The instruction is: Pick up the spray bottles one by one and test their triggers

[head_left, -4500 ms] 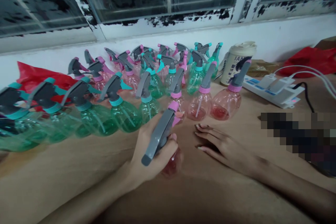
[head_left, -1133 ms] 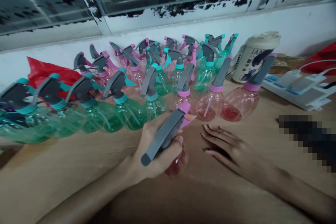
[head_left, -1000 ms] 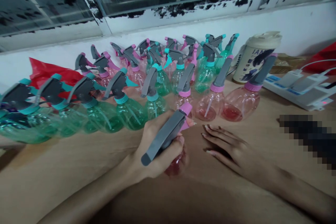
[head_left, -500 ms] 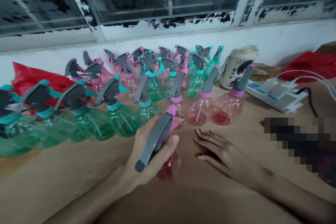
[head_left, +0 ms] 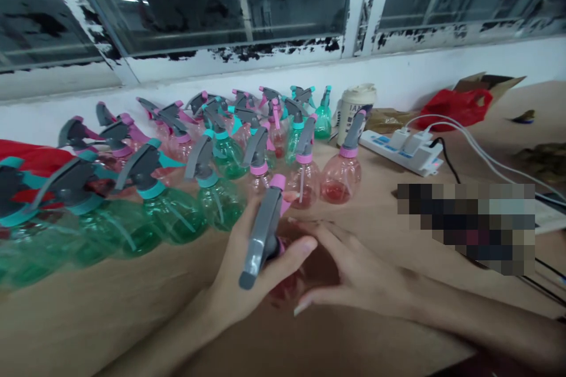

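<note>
Spray bottle (head_left: 262,232) at 6 o'clock in view, left hand (head_left: 232,284) curled round its neck, thumb seemingly lifted, right hand (head_left: 365,275) half-open at its 3 o'clock, contact unclear: loose grip could tip it.

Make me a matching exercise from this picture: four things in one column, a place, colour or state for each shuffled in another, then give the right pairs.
Things
1. left hand
2. right hand
3. cup
4. power strip

Places, colours, states
A. pale, with dark lettering and a lid
B. to the right of the nearest spray bottle, thumb and fingers apart
C. white, with plugs in it
D. wrapped around the nearest spray bottle

Pairs: 1-D, 2-B, 3-A, 4-C
</note>
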